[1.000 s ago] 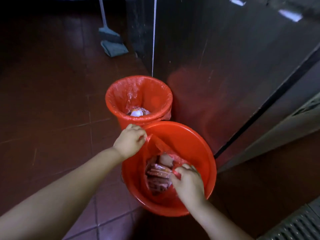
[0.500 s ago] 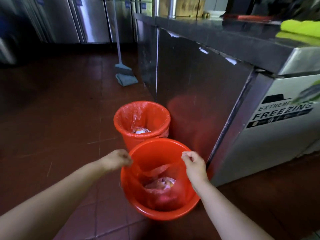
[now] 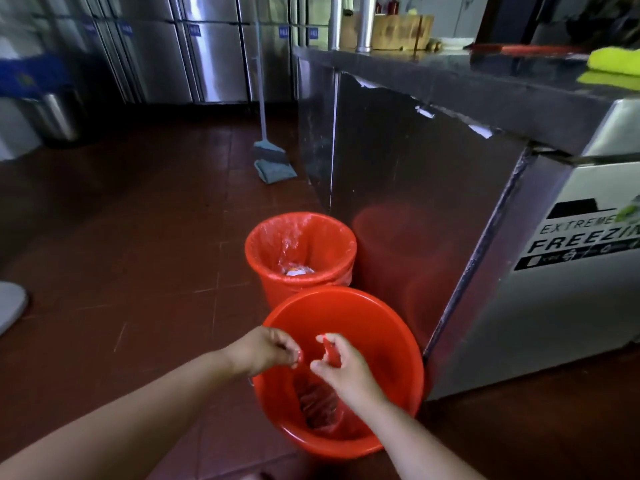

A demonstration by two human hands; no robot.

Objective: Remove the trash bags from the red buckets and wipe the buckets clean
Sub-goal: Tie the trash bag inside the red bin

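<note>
Both hands' fingers (image 3: 294,355) pinch the bag (image 3: 317,400) top above the near bucket (image 3: 388,327), bare floor (image 3: 114,258) leftward.

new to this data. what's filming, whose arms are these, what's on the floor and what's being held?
No robot here: a person wears a wide-angle camera on the head, looking forward and down, so the arms are their own. On the tiled floor stand two red buckets beside a steel freezer counter. The far bucket has a red bag over its rim. Above the near bucket, the left hand and right hand each pinch the gathered top of its trash bag, which hangs inside. A mop leans behind.
</note>
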